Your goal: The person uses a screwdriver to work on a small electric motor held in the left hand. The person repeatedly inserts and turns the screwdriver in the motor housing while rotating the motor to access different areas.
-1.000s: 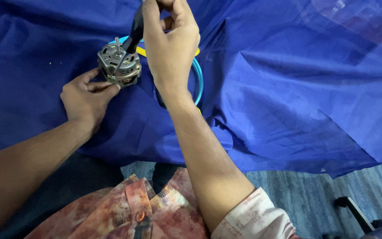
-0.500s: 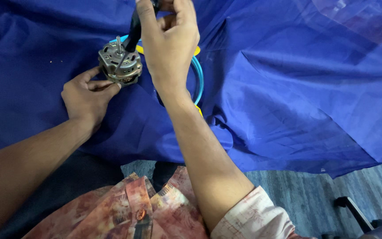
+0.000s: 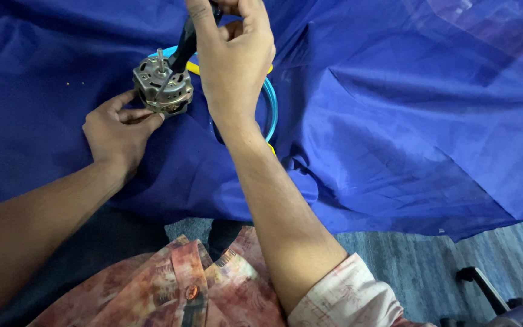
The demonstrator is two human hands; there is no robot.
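Right hand (image 3: 235, 57) rose, hiding the blue ring (image 3: 270, 100).

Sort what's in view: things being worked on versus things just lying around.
In use:
small metal motor, steadied by left hand
black-handled tool, held by right hand

Lying about:
blue cloth
teal ring
dark chair base

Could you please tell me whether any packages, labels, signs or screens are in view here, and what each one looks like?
None can be made out: no package, label, sign or screen shows.
What is in view: a small grey metal motor on the blue cloth, steadied by the left hand; the right hand grips a black tool handle above it; a teal and yellow ring lies behind.
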